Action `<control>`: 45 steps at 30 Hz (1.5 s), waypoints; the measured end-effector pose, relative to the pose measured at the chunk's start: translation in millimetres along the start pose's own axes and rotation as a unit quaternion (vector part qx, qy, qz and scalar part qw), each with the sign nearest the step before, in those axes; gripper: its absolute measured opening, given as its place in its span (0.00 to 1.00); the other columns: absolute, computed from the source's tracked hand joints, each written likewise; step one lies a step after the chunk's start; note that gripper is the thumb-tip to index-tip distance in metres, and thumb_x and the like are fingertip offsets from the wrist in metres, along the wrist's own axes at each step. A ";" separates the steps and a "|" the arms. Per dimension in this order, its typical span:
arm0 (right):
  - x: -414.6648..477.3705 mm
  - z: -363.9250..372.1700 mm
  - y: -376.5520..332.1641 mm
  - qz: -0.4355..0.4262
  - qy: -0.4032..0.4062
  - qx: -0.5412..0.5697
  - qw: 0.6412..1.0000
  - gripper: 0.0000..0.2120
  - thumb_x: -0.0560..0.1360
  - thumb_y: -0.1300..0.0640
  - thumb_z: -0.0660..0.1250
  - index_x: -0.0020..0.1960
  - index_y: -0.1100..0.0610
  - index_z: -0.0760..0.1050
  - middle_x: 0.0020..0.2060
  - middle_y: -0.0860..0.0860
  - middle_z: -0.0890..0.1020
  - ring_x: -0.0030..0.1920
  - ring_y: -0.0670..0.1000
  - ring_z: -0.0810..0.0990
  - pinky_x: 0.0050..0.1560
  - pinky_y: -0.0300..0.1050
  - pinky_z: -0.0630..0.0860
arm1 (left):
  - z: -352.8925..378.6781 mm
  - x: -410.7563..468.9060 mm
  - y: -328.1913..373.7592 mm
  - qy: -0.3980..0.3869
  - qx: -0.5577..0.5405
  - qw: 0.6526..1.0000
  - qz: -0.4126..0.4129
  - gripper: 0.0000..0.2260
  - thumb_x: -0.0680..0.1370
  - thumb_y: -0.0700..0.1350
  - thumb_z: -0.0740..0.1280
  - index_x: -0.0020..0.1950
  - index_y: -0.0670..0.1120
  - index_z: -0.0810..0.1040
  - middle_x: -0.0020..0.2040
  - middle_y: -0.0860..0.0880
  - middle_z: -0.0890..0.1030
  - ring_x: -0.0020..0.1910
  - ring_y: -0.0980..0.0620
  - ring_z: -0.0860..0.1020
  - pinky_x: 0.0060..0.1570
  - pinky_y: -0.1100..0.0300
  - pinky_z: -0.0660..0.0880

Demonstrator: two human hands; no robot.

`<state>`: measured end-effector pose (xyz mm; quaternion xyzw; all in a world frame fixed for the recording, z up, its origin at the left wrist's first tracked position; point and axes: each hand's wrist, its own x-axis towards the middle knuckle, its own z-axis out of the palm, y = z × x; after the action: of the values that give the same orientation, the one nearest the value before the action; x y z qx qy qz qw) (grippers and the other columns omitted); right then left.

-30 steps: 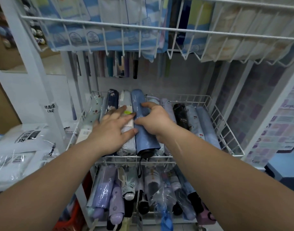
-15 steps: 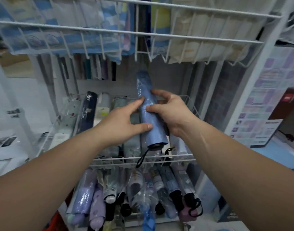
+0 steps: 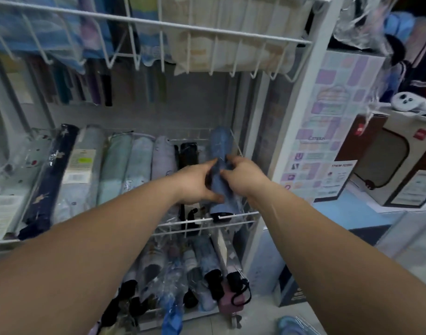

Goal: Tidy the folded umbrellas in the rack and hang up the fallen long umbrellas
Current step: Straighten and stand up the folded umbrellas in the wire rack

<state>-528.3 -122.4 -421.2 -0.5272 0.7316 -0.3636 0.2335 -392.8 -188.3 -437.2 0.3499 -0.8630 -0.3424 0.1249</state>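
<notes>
Blue umbrella (image 3: pixel 220 146) lies at three o'clock in the basket (image 3: pixel 245 214); my left hand (image 3: pixel 195 184) and right hand (image 3: pixel 243 177) both clasp it, apparently seating it in line.

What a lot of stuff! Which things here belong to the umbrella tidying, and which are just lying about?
Belong to the job: blue umbrella, gripped by left hand and right hand; wire basket; navy umbrella and black umbrella lying in it; lower umbrellas.
Just lying about: brown box; poster.
</notes>
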 end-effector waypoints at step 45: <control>-56.1 -23.7 1.6 -0.038 -0.022 -0.209 0.977 0.08 0.77 0.66 0.57 0.42 0.57 0.71 0.35 0.52 0.72 0.40 0.56 0.72 0.31 0.42 0.64 | 19.1 -13.0 13.7 -0.045 -0.033 0.998 -0.005 0.10 0.75 0.36 0.70 0.55 0.46 0.84 0.46 0.43 0.86 0.43 0.49 0.82 0.50 0.50 0.80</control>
<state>-527.7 -62.5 -409.9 -0.5992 0.7659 -0.1997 0.1203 -399.2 -162.5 -441.7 0.3346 -0.8541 -0.3865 0.0955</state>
